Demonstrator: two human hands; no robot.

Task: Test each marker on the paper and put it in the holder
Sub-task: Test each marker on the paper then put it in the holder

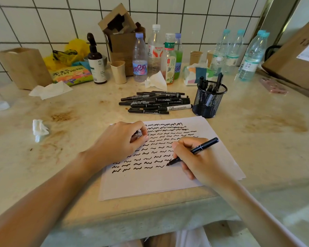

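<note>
My right hand (198, 161) grips a black marker (202, 147) with its tip touching the white paper (150, 184) at the right end of the lowest row of squiggles. Rows of black squiggles cover the sheet's upper half. My left hand (119, 141) rests on the paper's upper left, fingers curled around a small dark thing that looks like the marker's cap (138, 132), mostly hidden. A pile of several black markers (155, 102) lies beyond the paper. To its right stands a black mesh holder (209, 102) with several markers in it.
Bottles (155, 50), a spray bottle (96, 63), cardboard boxes (25, 66), paper cups (118, 72), a tissue pack (198, 73) and snack bags crowd the back by the tiled wall. Crumpled tissues (39, 130) lie at left. A pink phone (273, 85) lies at right.
</note>
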